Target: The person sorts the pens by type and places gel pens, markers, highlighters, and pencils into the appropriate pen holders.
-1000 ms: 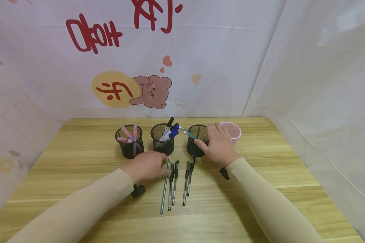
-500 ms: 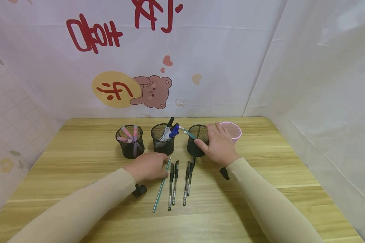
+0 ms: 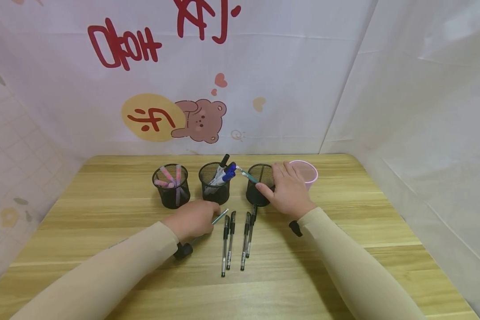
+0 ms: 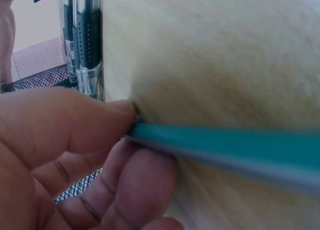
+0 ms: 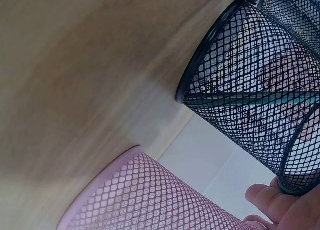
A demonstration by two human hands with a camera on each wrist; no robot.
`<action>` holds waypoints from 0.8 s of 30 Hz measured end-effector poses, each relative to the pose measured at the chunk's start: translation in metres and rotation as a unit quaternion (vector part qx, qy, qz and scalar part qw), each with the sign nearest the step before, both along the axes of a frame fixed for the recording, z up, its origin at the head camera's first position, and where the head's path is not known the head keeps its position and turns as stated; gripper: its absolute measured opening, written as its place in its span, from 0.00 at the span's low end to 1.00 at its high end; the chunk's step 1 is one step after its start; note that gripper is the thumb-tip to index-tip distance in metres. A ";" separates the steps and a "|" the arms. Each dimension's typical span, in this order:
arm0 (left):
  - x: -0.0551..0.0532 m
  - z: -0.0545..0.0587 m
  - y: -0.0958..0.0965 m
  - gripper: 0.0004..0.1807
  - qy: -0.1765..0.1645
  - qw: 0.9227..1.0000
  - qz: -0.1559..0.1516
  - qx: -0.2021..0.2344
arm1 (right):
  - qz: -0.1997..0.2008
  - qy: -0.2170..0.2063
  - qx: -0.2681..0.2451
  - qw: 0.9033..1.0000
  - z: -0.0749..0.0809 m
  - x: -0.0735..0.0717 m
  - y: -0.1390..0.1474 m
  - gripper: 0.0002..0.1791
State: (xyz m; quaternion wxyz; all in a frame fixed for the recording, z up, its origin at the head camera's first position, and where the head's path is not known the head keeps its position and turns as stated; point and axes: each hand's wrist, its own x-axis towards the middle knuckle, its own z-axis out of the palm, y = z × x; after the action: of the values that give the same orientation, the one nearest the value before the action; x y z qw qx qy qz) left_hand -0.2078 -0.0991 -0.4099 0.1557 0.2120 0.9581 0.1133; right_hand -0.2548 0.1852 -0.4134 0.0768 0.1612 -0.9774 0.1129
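From the head view, my left grip (image 3: pixel 194 218) pinched a teal pencil (image 3: pixel 220 217) low over the worktop (image 3: pixel 364 209), in front of the cups. The leftmost black cup (image 3: pixel 170 198) held pink-and-purple sticks; the middle black cup (image 3: pixel 216 195) held blue- and black-capped markers (image 3: pixel 227 176). Two white-tipped pencils (image 3: pixel 251 178) leaned leftward out of the right-hand black cup (image 3: pixel 257 195). My right grip (image 3: pixel 290 189) lay at that cup's right side, fingers extended and thumb at the near rim. The pink cup (image 3: pixel 307 171) stood just beyond it, its inside partly hidden by my hand. Black-capped pens (image 3: pixel 225 242) lay nearby.

From the left wrist, I had the pencil nipped between thumb and finger, with only its thickness separating them.

From the right wrist, a teal shaft showed through the black mesh, and my fingers touched the rim. The pink cup sat beside it, apart.
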 end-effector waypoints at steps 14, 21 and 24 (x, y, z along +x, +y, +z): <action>0.000 -0.003 -0.002 0.15 0.006 1.000 0.005 0.005 | 0.000 0.006 -0.002 1.000 -0.001 -0.001 0.000 0.52; 0.000 0.000 -0.003 0.15 0.002 0.999 0.028 0.038 | 0.000 0.007 -0.003 1.000 -0.002 -0.001 0.000 0.51; 0.000 0.002 -0.003 0.15 0.003 0.998 0.032 0.054 | 0.001 0.008 -0.004 1.000 -0.002 -0.001 0.000 0.51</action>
State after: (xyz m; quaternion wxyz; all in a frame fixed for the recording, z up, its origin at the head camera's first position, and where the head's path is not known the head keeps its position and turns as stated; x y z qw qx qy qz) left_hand -0.2080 -0.1020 -0.4078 0.1376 0.1896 0.9574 0.1690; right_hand -0.2558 0.1852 -0.4151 0.0849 0.1622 -0.9763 0.1156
